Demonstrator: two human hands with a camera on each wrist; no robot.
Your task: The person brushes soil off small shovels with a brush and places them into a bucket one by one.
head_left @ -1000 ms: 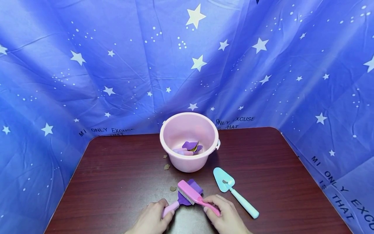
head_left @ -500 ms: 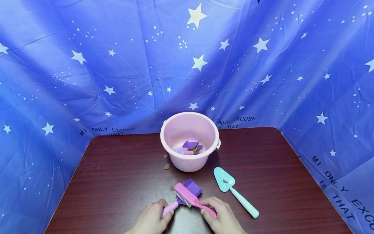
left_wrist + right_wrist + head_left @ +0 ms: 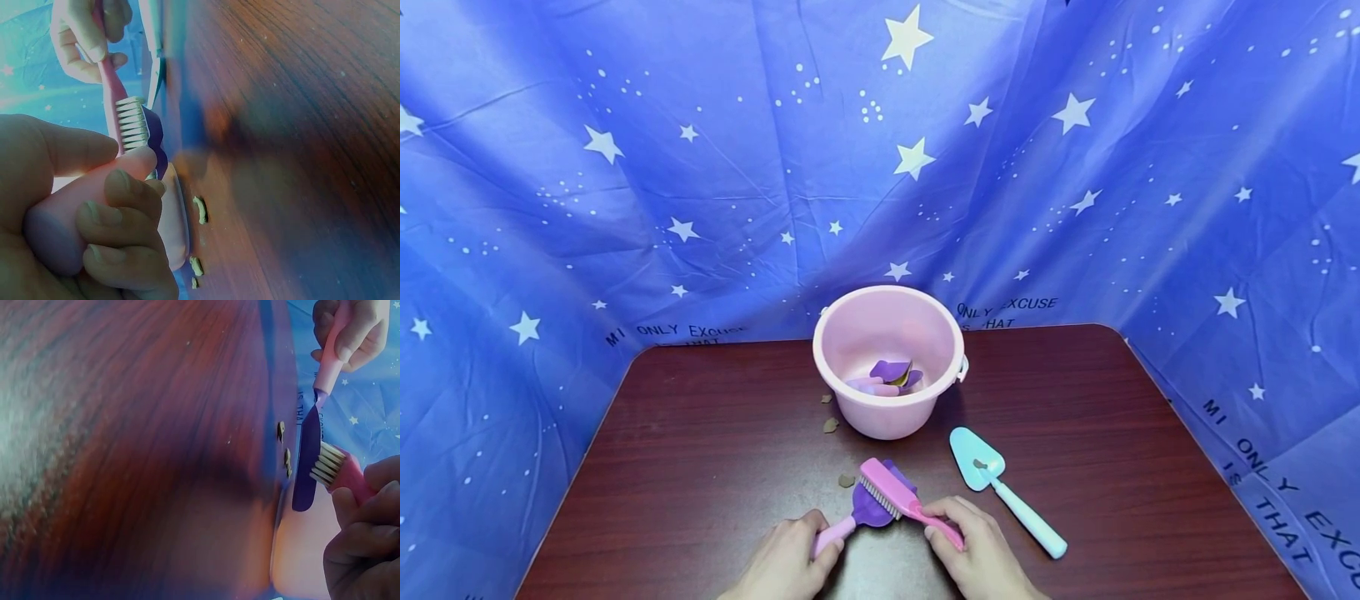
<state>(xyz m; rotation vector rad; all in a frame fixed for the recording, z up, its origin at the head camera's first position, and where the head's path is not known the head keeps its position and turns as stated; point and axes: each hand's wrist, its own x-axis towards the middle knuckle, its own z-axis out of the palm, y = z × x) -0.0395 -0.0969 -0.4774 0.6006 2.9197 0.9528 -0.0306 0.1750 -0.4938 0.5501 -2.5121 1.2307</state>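
Observation:
My left hand (image 3: 786,554) grips the pink handle of a small purple shovel (image 3: 867,510), whose blade is held over the table in front of the bucket. In my right hand (image 3: 979,546), the handle of a pink brush (image 3: 886,485) is pinched between thumb and fingers. The brush lies across the shovel blade and hides part of it. In the right wrist view its pale bristles (image 3: 328,464) touch the blade (image 3: 307,459). Curled fingers (image 3: 128,225) wrap the shovel handle in the left wrist view.
A pink bucket (image 3: 887,421) behind the hands holds purple pieces with pink handles (image 3: 880,389). Right of it lies a light blue trowel (image 3: 1026,515) with a brown bit on its blade. Brown flakes (image 3: 831,426) lie left of the bucket, and another flake (image 3: 846,481) beside the shovel.
The brush first slid down and left toward the shovel's handle, then back up and right across the blade. The shovel's blade tilted slightly; the left hand kept its grip nearly in place.

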